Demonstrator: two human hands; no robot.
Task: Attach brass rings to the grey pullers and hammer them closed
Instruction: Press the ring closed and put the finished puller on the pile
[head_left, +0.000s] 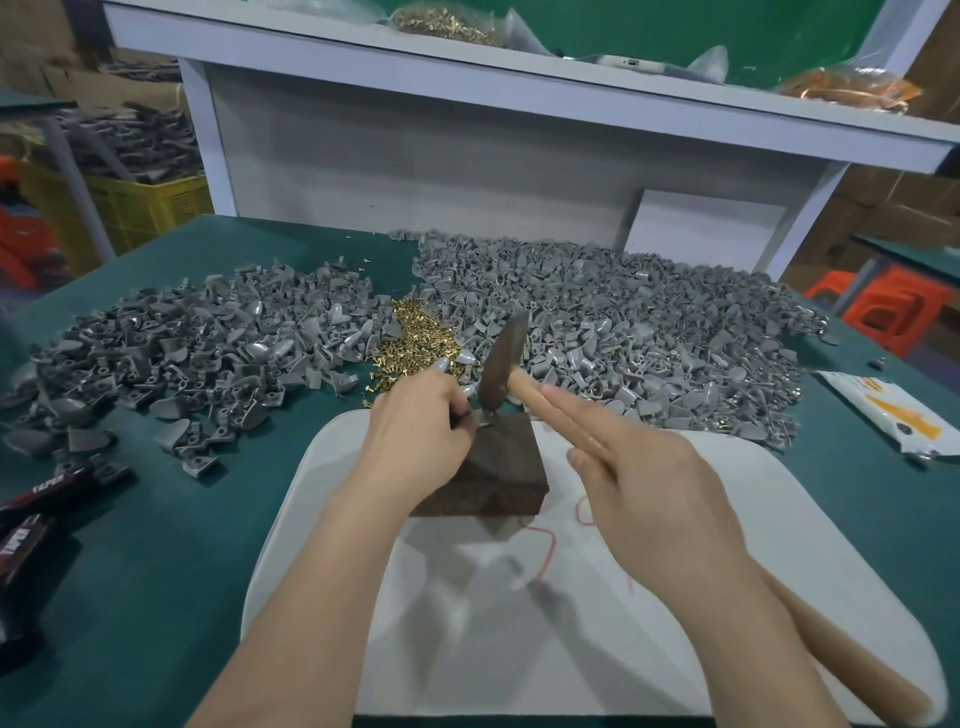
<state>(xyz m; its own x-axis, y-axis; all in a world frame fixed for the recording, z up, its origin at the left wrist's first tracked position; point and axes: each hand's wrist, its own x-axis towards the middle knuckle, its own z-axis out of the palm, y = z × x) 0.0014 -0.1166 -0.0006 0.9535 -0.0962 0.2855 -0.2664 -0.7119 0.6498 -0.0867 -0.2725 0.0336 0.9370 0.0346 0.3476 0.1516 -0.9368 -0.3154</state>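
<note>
Left hand: the left hand (415, 415) is at the far left corner of the dark block (493, 473). Its fingers are curled in tight and pinch a small piece (480, 418) there. Most of that piece is hidden, so what it is cannot be told.
Right hand: the right hand (660, 483) holds the hammer (501, 358) by its wooden handle. Two fingers lie long and nearly straight on top of the handle. The thumb is hidden under it.
Hammer: the metal head stands tall, and its low end is right by the left fingertips at the block's corner. Whether it touches the piece cannot be told. The end of the handle sticks out near the right arm.
Block: it sits on the far part of a white board (727, 545) with red scribbles, in the near middle of the green table (156, 545).
Brass rings: a small gold heap of brass rings (415, 338) lies just past the left hand, between two grey heaps.
Grey pullers: the grey pullers lie in a left heap (182, 353) and a bigger right heap (623, 332), both far from the board.
Other things: black packs (47, 488) lie at the near left edge, and a white packet (883, 410) lies on the right.
Shelf: a white shelf (519, 78) stands behind the table, with a clear bag of gold bits (441, 21) on top.
</note>
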